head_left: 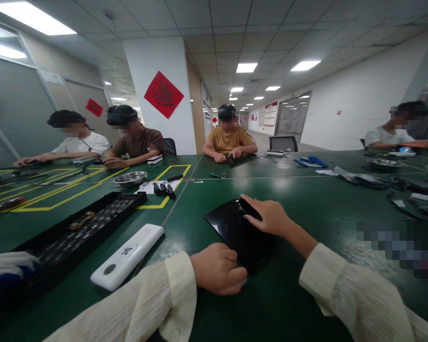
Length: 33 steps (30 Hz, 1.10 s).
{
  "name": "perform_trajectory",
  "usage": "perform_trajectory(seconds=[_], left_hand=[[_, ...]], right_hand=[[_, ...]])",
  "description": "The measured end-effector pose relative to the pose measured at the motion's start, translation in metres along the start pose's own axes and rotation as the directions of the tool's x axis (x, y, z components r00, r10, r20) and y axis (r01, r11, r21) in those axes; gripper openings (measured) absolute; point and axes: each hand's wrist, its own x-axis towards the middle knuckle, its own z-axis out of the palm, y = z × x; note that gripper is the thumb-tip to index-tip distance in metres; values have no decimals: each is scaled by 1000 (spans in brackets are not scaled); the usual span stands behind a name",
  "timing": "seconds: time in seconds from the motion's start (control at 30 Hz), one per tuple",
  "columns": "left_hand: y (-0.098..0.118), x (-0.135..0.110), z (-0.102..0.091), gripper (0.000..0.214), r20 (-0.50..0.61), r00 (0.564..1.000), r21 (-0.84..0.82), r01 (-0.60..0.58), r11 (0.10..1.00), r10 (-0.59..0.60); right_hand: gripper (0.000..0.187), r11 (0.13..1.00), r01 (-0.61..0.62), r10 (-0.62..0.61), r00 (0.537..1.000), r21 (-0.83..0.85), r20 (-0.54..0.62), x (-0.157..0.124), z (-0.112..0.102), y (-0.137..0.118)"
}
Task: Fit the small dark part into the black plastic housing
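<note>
Glossy black panel (231,232) lies on the table directly in front of me. My right hand (273,217) is clamped on a small black block (250,209) at the panel's far right part and covers some of the surface. My left hand (219,269) is curled in front of the near left edge; I cannot tell whether it grips or touches the panel. Both hands are near each other but apart.

Left of the panel lies a white device (128,256); beyond it, a long black tray (123,214) occupies the left work area. A white-and-blue glove (9,268) overlaps its near end. Farther out are a metal bowl (130,179) and black parts (164,190) on white paper. Blue gloves (310,162) lie toward the far right.

The table (317,199) is green, slightly reflective, and marked with yellow tape (153,207) on the left. Four co-workers sit around it. Behind them stands a white pillar (135,66) bearing a red diamond sign (163,95); lit panels are set in the tiled ceiling.
</note>
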Motion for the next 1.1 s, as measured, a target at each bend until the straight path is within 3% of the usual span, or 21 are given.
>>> perform_trajectory(seconds=[0.17,0.37,0.47,0.53,0.63,0.7,0.87,1.1], left_hand=[[0,0,0,17,13,1000,7,1,1000,-1],[-1,-1,1,16,13,1000,-5,3,1000,-3],[-1,-1,1,17,10,1000,-12,2,1000,-1],[-1,-2,1,17,8,1000,-17,2,1000,-2],[-1,-2,2,18,6,1000,-22,6,1000,-6],[-1,-3,3,17,16,1000,-20,6,1000,-5],[0,-2,3,18,36,999,-5,-1,1000,1],[1,-1,0,18,22,1000,-5,11,1000,-11]], right_hand=[[45,994,-106,105,994,-14,-33,2,4,-2],[45,992,-126,126,992,31,-22,1,6,-4],[45,981,-191,192,981,37,-38,-1,8,1],[45,957,-283,288,954,64,-81,-2,10,8],[43,888,-446,459,879,115,-132,-3,17,21],[40,859,-501,511,849,102,-136,-3,24,29],[34,924,-381,381,924,-28,22,-9,48,52],[31,979,-203,195,966,30,173,-16,61,68]])
